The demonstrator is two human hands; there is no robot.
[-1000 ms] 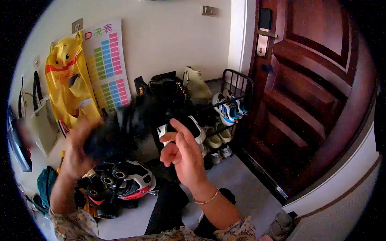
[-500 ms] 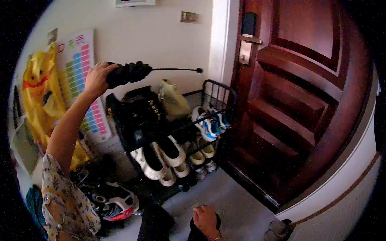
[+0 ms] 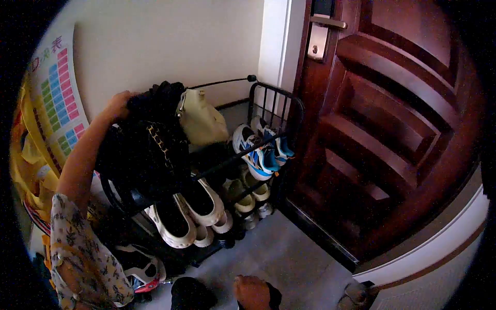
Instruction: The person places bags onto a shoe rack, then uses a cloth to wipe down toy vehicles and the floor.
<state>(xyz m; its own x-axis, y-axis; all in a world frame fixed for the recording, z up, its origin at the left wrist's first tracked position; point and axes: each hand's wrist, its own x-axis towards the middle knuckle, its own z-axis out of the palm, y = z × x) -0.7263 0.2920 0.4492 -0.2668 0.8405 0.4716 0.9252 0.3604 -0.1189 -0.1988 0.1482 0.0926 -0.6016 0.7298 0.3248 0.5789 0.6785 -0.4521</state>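
My left hand grips a black folding umbrella by its bunched cloth. Its thin shaft points right, ending in a small dark knob near the white door frame. The umbrella is low over a black bag with a gold chain, on the left of the top shelf of a black shoe rack. Whether it touches the bag I cannot tell. A pale yellow-green bag stands just beneath the shaft. At the bottom, my right hand is curled into a fist by my dark-trousered knee, with nothing visible in it.
Blue-and-white sneakers sit on the rack's right side, with white shoes below. A brown door closes off the right. A helmet-like item lies on the floor; a yellow bag hangs left.
My left hand has brought the umbrella down from in front of the wall to the bag on the rack. The view has shifted closer to the rack. My right hand stays low by the knee.
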